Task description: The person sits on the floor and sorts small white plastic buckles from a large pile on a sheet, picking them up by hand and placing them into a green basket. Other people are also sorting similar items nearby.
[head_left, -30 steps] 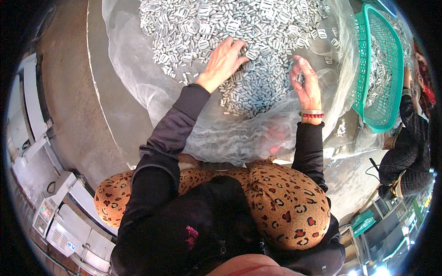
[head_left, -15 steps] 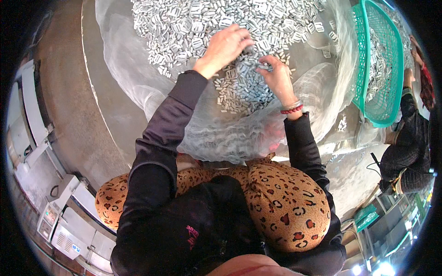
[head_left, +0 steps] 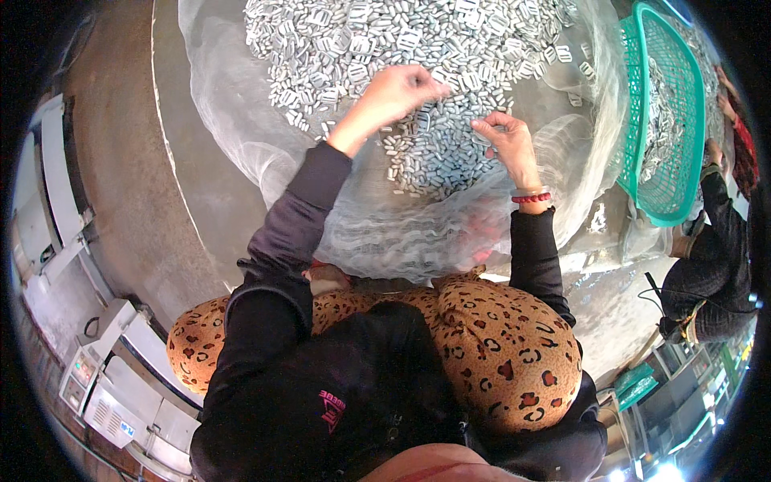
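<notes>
Across pale mesh (head_left: pixel 385 241), a heap of small silvery pieces (head_left: pixel 409 40) lies left of a teal basket (head_left: pixel 634 112). A worker's left hand (head_left: pixel 393 92) and right hand (head_left: pixel 514 145) are over its near portion; whether either grip is apart or together, I cannot tell.

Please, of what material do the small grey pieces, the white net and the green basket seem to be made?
Pieces: probably metal, dull satin, since they look silvery with pale glints; coated plastic remains possible.
Net: likely thin synthetic mesh, sheer, as it gathers in soft, see-through folds.
Basket: apparently moulded plastic, smooth, judging by its even colour and regular holes.
</notes>
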{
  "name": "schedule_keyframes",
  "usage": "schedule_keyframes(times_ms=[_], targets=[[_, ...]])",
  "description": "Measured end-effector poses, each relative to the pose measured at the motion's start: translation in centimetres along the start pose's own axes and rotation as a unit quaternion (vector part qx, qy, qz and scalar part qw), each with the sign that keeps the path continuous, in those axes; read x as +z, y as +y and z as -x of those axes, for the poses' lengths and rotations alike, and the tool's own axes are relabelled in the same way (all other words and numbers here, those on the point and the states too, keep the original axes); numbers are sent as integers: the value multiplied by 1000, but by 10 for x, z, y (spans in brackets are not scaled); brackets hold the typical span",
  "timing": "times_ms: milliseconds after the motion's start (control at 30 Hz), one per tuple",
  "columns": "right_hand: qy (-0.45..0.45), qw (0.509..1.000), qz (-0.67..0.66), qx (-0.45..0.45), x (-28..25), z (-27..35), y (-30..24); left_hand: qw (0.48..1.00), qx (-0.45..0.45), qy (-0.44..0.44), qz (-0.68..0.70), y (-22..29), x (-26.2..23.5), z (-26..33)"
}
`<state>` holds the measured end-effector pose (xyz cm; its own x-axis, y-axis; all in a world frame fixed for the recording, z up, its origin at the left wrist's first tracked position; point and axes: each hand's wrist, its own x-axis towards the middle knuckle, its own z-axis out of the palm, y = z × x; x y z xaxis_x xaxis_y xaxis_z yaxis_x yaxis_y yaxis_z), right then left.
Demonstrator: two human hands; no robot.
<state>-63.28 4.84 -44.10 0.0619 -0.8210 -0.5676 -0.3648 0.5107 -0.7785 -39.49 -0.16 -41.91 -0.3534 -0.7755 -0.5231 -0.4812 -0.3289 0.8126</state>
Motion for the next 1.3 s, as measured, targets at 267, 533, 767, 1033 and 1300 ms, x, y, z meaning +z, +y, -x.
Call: schedule_keyframes(times_ms=[267, 533, 767, 1033, 1300], targets=[[-173, 891, -418, 22, -23, 8, -21, 967, 193, 137, -92, -20, 14, -13], [-121, 951, -284, -10, -27, -23, -43, 951, 27, -40, 305, 22, -15, -8], [125, 922, 262, -255, 12, -58, -9, 882, 240, 178, -364, -12, 19, -37], [-194, 883, -414, -104, -20, 25, -16, 933, 132, -130, 308, 14, -19, 20], [-216, 957, -61, -182, 9, 40, -30, 871, 268, 37, -409, -36, 22, 1]])
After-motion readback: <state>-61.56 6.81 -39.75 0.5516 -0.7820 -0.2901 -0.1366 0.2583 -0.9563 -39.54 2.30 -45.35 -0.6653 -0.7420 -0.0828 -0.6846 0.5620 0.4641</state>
